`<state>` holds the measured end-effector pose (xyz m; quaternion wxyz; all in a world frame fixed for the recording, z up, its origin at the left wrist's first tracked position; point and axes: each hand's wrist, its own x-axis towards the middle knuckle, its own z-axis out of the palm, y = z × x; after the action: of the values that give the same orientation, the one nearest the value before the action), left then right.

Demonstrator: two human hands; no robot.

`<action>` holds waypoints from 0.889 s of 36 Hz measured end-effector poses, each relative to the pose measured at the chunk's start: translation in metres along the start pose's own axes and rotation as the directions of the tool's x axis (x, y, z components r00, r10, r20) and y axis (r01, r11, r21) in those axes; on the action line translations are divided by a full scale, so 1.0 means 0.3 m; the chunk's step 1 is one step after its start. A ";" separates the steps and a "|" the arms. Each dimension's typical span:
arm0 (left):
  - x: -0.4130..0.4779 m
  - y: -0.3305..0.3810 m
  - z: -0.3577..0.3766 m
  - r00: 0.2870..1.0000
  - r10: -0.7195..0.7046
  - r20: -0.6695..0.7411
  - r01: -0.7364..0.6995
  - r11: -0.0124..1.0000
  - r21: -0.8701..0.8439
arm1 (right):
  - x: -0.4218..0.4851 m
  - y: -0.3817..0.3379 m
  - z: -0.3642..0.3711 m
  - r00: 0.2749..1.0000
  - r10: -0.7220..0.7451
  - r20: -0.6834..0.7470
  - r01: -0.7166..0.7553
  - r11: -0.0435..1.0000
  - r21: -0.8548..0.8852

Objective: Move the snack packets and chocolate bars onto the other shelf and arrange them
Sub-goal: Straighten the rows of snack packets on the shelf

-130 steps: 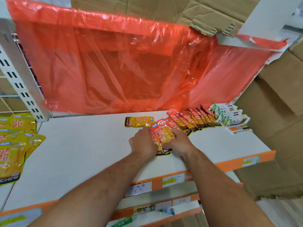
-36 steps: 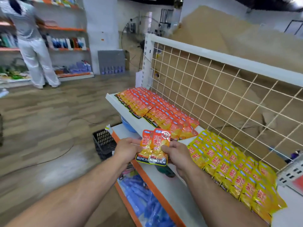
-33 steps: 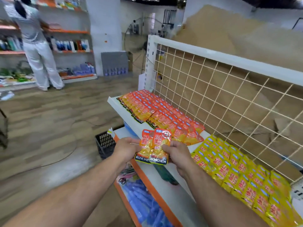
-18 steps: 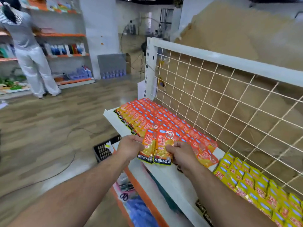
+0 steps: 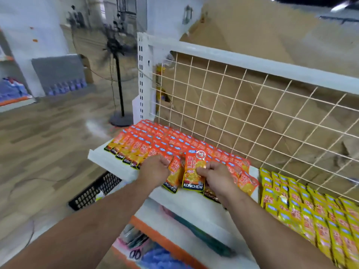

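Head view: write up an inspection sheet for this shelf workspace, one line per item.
Surface: white shelf, bare along its front edge.
Job's things: orange snack packets in overlapping rows; yellow snack packets in rows to their right.
Clutter: black crate on the floor beside the shelf.
Grippers: left hand grips the left packet, right hand pinches the right packet, both orange.
Cables: thin cable on the wooden floor.
Surroundings: wire grid behind the shelf, cardboard beyond it, pedestal fan.

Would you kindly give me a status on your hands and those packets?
Left hand grips first orange packet; right hand pinches second orange packet. Both at white shelf front edge, beside orange rows. Nothing seen blocking.
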<state>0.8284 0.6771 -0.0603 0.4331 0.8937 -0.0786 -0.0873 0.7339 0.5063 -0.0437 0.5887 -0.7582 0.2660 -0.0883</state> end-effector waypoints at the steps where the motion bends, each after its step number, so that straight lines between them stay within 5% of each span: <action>1: 0.006 -0.006 -0.001 0.999 0.038 0.007 -0.038 0.998 0.040 | -0.006 -0.002 0.008 1.000 0.004 -0.021 -0.005 1.000 -0.004; 12: 0.066 -0.060 0.002 0.936 0.332 0.119 -0.352 0.893 0.280 | -0.087 -0.001 0.068 0.985 0.052 -0.166 -0.052 0.999 0.004; 32: 0.032 -0.050 0.002 0.879 0.455 0.143 -0.473 0.793 0.384 | -0.100 0.028 0.066 0.977 0.144 -0.156 -0.141 0.990 0.029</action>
<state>0.8386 0.6839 -0.0734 0.2431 0.9152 -0.3209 0.0205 0.7148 0.5368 -0.0521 0.5774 -0.7227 0.3643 -0.1079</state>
